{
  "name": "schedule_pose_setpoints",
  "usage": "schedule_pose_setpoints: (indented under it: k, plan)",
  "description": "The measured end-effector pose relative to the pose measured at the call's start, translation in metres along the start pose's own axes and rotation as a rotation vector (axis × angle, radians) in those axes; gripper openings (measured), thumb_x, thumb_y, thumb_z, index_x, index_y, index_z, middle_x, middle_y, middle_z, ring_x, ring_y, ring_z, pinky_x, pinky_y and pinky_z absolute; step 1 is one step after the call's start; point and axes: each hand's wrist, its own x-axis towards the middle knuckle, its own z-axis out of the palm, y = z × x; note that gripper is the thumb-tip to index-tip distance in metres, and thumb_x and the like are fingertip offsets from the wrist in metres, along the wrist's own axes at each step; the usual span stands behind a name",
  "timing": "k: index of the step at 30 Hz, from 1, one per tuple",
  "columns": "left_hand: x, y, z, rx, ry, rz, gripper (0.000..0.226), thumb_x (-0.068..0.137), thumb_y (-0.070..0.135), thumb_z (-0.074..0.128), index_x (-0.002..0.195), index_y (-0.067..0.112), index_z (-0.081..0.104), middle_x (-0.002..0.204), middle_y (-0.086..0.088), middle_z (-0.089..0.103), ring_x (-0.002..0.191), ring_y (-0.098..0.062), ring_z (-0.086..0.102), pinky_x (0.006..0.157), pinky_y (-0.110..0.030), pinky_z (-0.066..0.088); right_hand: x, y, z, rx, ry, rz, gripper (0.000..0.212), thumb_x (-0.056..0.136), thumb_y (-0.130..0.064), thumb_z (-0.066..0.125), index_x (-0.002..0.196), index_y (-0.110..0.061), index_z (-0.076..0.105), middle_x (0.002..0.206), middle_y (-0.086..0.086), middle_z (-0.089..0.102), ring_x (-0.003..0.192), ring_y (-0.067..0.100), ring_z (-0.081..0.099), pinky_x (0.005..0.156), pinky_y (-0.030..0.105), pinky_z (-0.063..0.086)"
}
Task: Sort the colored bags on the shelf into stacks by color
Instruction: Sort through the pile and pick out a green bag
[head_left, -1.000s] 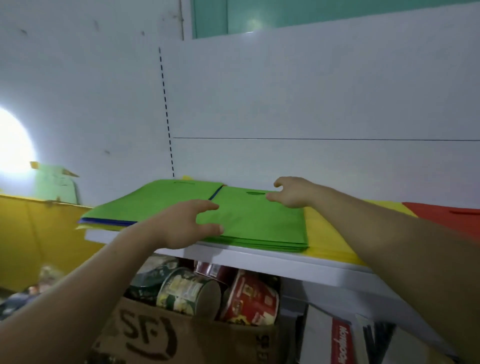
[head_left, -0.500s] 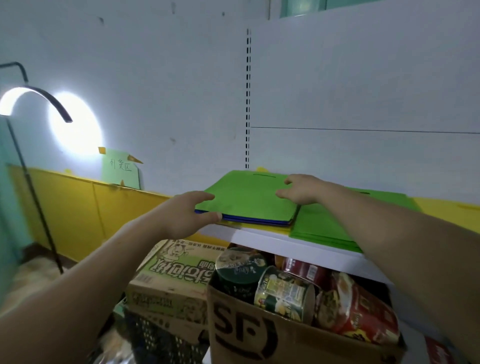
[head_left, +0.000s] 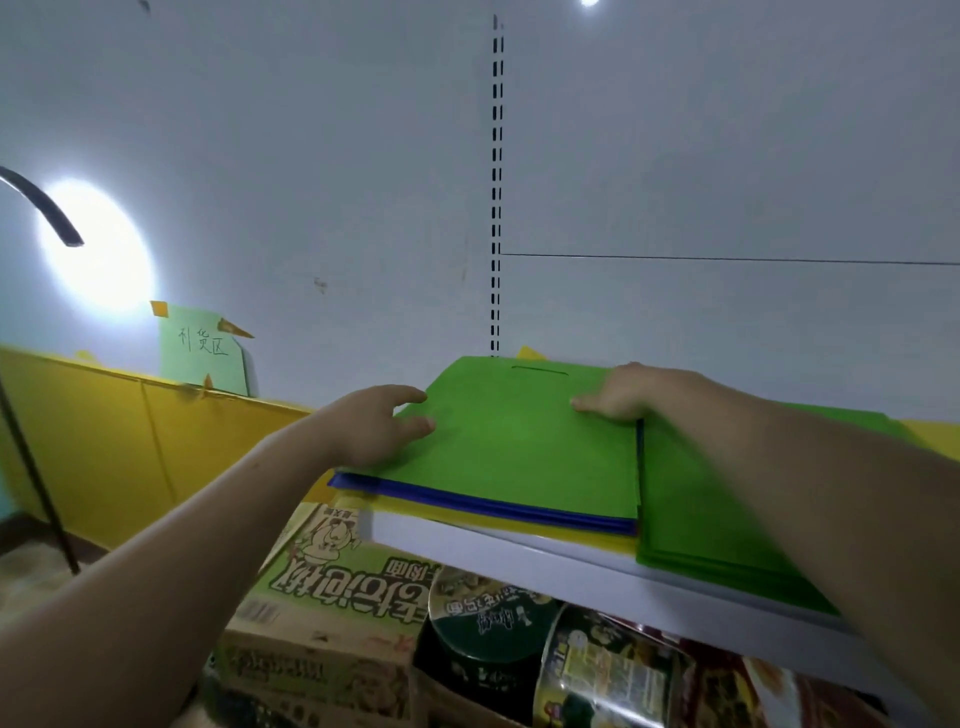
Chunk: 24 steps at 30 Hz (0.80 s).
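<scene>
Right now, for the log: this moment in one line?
left hand touches green bag | right hand rests on it | blue bags, yellow bags beneath

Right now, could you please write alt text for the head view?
The left hand and right hand touch a green bag topping blue bags and yellow bags on a white shelf, beside a green stack.
</scene>
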Motion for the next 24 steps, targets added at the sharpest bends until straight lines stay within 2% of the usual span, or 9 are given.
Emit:
schedule_pose_setpoints:
  k: [5, 10, 13, 15, 18, 19, 21, 24]
  plan:
    - [0.017, -0.004, 0.006, 0.099, -0.128, 0.027, 0.07, 0.091, 0.053, 0.047, 0.149, 0.02, 0.024, 0.156, -0.002, 0.022, 0.141, -0.019, 0.025, 0.11, -0.027, 0.021, 0.003, -0.002, 0.002, 0.034, -0.015, 0.018, 0.071, 0.094, -0.061, 0.036, 0.139, -0.006, 0.045, 0.145, 0.015, 0.042, 0.131, 0.03, 0.042, 0.106, 0.034, 0.033]
    - [0.018, -0.007, 0.012, 0.061, -0.151, 0.056, 0.073, 0.09, 0.057, 0.045, 0.147, 0.015, 0.028, 0.153, -0.005, 0.028, 0.137, -0.021, 0.032, 0.107, -0.026, 0.025, 0.0, -0.008, 0.005, 0.013, 0.145, 0.057, 0.067, 0.088, -0.061, 0.049, 0.133, -0.011, 0.052, 0.135, 0.012, 0.053, 0.119, 0.031, 0.051, 0.1, 0.036, 0.042]
    - [0.018, -0.007, 0.014, 0.044, -0.123, 0.078, 0.073, 0.089, 0.056, 0.048, 0.145, 0.012, 0.033, 0.15, -0.007, 0.034, 0.134, -0.022, 0.037, 0.105, -0.026, 0.029, -0.004, -0.014, 0.005, 0.089, 0.285, 0.045, 0.055, 0.088, -0.048, 0.057, 0.132, -0.015, 0.053, 0.134, 0.01, 0.054, 0.118, 0.03, 0.052, 0.098, 0.034, 0.044]
    - [0.019, -0.009, 0.015, 0.045, -0.118, 0.08, 0.075, 0.088, 0.058, 0.048, 0.144, 0.011, 0.033, 0.149, -0.008, 0.036, 0.133, -0.024, 0.038, 0.105, -0.028, 0.029, -0.006, -0.018, 0.002, 0.233, 0.332, 0.063, 0.055, 0.088, -0.039, 0.061, 0.137, -0.015, 0.049, 0.139, 0.009, 0.05, 0.124, 0.029, 0.048, 0.099, 0.032, 0.04]
    - [0.021, -0.011, 0.016, 0.05, -0.11, 0.083, 0.074, 0.088, 0.058, 0.049, 0.142, 0.01, 0.037, 0.146, -0.01, 0.039, 0.13, -0.025, 0.041, 0.104, -0.03, 0.032, -0.013, -0.021, -0.005, 0.712, 0.367, 0.168, 0.073, 0.083, -0.029, 0.072, 0.143, -0.008, 0.036, 0.144, 0.013, 0.042, 0.129, 0.031, 0.044, 0.103, 0.035, 0.039]
    - [0.02, -0.011, 0.016, 0.051, -0.106, 0.083, 0.073, 0.088, 0.058, 0.049, 0.141, 0.009, 0.038, 0.145, -0.011, 0.04, 0.129, -0.026, 0.042, 0.104, -0.03, 0.033, -0.016, -0.022, -0.008, 0.88, 0.39, 0.217, 0.075, 0.081, -0.025, 0.074, 0.142, -0.004, 0.036, 0.142, 0.015, 0.043, 0.126, 0.032, 0.046, 0.1, 0.035, 0.042]
    - [0.02, -0.011, 0.015, 0.048, -0.095, 0.082, 0.073, 0.087, 0.058, 0.05, 0.14, 0.008, 0.04, 0.144, -0.013, 0.041, 0.128, -0.027, 0.042, 0.103, -0.031, 0.034, -0.024, -0.023, -0.014, 1.127, 0.43, 0.312, 0.064, 0.081, -0.014, 0.074, 0.134, 0.002, 0.042, 0.132, 0.018, 0.051, 0.109, 0.03, 0.055, 0.084, 0.033, 0.045]
    - [0.018, -0.012, 0.014, 0.03, -0.082, 0.086, 0.072, 0.086, 0.057, 0.052, 0.138, 0.007, 0.042, 0.142, -0.013, 0.044, 0.127, -0.028, 0.044, 0.102, -0.031, 0.036, -0.036, -0.025, -0.017, 1.313, 0.468, 0.404, 0.044, 0.083, -0.002, 0.069, 0.122, 0.007, 0.05, 0.121, 0.02, 0.058, 0.088, 0.025, 0.053, 0.075, 0.032, 0.044]
